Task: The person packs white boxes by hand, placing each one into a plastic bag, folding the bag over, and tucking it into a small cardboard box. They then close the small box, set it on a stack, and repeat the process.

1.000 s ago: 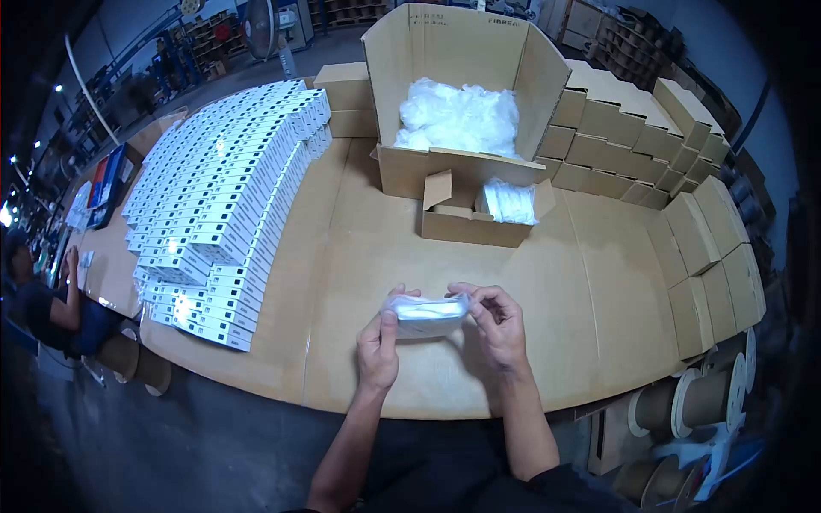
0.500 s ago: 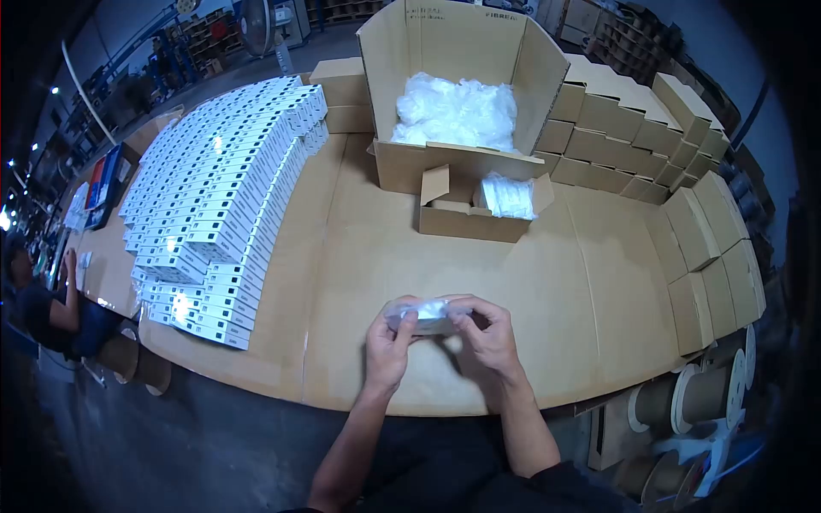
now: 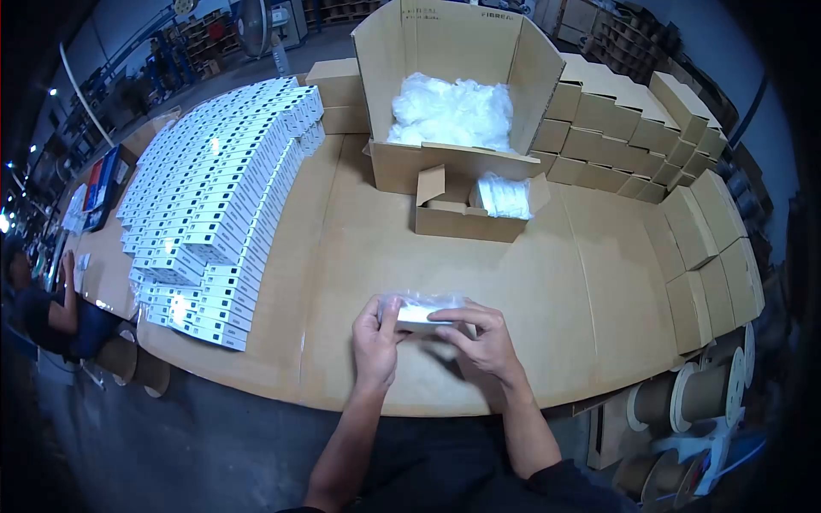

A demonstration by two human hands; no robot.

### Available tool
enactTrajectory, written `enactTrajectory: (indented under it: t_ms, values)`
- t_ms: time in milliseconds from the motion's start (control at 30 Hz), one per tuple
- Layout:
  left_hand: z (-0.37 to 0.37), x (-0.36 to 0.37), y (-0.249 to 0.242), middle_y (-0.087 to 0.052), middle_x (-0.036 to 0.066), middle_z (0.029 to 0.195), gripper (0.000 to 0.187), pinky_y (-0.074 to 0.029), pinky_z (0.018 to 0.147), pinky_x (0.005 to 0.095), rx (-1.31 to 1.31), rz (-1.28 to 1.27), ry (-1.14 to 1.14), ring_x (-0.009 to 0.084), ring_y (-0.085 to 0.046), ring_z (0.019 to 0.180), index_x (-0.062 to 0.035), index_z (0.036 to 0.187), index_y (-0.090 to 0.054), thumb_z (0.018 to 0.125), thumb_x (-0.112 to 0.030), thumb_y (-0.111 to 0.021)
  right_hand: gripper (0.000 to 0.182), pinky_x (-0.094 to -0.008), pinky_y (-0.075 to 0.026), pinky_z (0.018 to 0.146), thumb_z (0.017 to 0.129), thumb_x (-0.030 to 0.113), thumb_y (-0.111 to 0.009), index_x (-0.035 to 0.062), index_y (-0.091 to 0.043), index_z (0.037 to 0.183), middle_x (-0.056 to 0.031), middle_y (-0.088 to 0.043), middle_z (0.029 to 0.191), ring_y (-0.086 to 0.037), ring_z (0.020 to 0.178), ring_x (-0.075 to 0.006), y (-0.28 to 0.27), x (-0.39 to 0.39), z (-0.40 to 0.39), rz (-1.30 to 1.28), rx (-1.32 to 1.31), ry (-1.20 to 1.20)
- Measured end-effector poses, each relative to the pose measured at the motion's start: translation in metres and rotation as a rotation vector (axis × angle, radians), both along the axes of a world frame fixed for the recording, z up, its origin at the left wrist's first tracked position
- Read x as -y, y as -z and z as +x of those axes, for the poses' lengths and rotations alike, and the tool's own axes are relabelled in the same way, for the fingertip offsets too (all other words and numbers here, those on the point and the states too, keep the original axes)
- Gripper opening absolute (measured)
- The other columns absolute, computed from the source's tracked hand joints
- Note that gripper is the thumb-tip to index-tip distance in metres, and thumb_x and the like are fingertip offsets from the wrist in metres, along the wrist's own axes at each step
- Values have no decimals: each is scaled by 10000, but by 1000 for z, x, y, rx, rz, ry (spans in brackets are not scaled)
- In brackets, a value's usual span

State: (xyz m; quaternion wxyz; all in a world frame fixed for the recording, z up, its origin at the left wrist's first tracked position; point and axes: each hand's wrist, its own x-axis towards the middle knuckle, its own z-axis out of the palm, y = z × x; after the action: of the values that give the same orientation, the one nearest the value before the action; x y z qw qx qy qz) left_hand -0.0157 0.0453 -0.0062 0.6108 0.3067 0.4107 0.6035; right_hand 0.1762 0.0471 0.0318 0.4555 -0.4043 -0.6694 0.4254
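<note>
Between my two hands, above the cardboard-covered table (image 3: 359, 256), is a small white box in a clear plastic bag (image 3: 417, 315). My left hand (image 3: 375, 342) grips its left end, thumb on top. My right hand (image 3: 484, 344) pinches the right side, with fingers along the upper face and thumb below. Loose plastic shows along the box's far edge. Beyond my hands stands a small open carton (image 3: 470, 226), its right part filled with a bundle of plastic-wrapped pieces (image 3: 505, 197).
A large open carton (image 3: 393, 175) at the back holds crumpled clear plastic bags (image 3: 453, 111). Stacked white boxes (image 3: 214, 197) cover the left side. Brown cartons (image 3: 616, 120) line the back right and right edge (image 3: 689, 308). Another person (image 3: 51, 308) sits at far left. Cable spools (image 3: 710, 393) stand lower right.
The bagged box has turned so its white top and front side show more. My right fingers have shifted onto its upper face. The view has shifted slightly.
</note>
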Motion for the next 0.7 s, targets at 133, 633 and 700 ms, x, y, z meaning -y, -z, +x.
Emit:
enactTrajectory:
  t_ms: [133,633,700]
  values:
    - [1,1,-2,-679,133,1055,212,-642,822,433,133,-45,15,250,-720,1005,-26,1176,-539,1100,-217,-487,293,-408,-533,987,784,35,-824,47,-785,1075,-164,-764,1084,-705,1036,-295,-4,-4,-3,60,97,65]
    - [-22,-4,-11,-414,159,1547,475,-648,903,353,-313,374,341,237,-606,1241,18,1444,-508,985,12,-633,305,-433,-454,1112,775,117,-848,37,-776,1061,-131,-579,1469,-519,1389,-351,-12,-10,17,181,266,59]
    - [-27,-7,-13,-437,166,1527,362,-643,919,346,-290,227,420,236,-598,1250,60,1313,-600,955,55,-653,316,-422,-468,1086,776,114,-842,50,-763,1075,-114,-630,1391,-548,1335,-351,-17,-10,20,304,409,90]
